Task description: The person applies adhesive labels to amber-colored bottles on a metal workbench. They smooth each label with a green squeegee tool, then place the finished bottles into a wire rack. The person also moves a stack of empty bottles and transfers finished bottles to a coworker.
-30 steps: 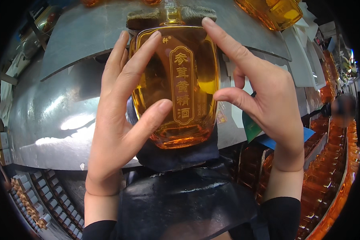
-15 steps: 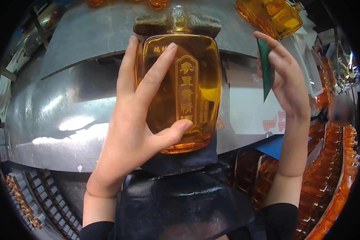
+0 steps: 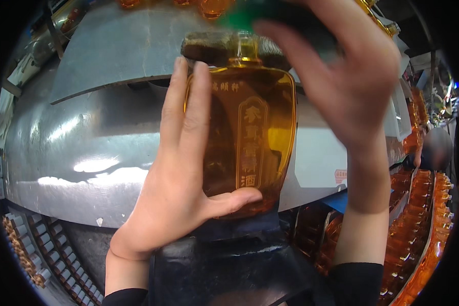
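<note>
One green tool (image 3: 240, 19) nearer the bottle (image 3: 250, 140)

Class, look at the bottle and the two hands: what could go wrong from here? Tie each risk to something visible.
1. The left hand has straight fingers along the left side of the bottle, not closed round it, so the bottle might slip or turn.
2. The right hand is blurred near the neck, so it might knock it.
3. The bottle's lower end is close to the apron, so a slip might send it lapward.

Right hand (image 3: 357, 66) brought green piece (image 3: 238, 19) near bottleneck (image 3: 246, 50).
</note>
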### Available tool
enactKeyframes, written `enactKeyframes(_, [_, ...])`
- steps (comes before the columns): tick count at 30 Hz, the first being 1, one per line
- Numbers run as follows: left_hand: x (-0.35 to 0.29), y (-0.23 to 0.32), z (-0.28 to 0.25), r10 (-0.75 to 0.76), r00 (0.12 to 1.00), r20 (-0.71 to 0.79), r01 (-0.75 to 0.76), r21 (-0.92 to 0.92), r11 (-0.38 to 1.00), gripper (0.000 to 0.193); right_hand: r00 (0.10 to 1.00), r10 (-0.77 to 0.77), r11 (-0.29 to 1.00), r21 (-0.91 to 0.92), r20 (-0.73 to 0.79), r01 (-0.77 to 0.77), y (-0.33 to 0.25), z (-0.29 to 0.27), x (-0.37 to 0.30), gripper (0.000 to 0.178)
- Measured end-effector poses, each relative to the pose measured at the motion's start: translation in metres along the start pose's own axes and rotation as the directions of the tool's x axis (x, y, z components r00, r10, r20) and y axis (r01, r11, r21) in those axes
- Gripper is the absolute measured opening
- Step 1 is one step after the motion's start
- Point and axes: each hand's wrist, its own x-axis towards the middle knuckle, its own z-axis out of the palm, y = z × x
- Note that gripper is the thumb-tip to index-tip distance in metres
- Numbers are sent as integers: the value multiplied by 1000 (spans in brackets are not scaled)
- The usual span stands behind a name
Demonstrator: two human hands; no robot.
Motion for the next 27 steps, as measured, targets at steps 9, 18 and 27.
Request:
enactKeyframes(9, [-27,-20,-4,-185,963,-194,157,-149,976,82,960,28,938,325,280,-122,-61,-47,-49,16])
enactKeyframes(18, [-25,-7,9,1,957,-290,-38,-124,992,68,992,19,918,391,123,-66,-77,-51,-89,14])
enactKeyframes(27, [-34,-35,-2,52,969,-240,-89,-146,985,63,978,108,905,389,181,-172,-9,-5,41,19])
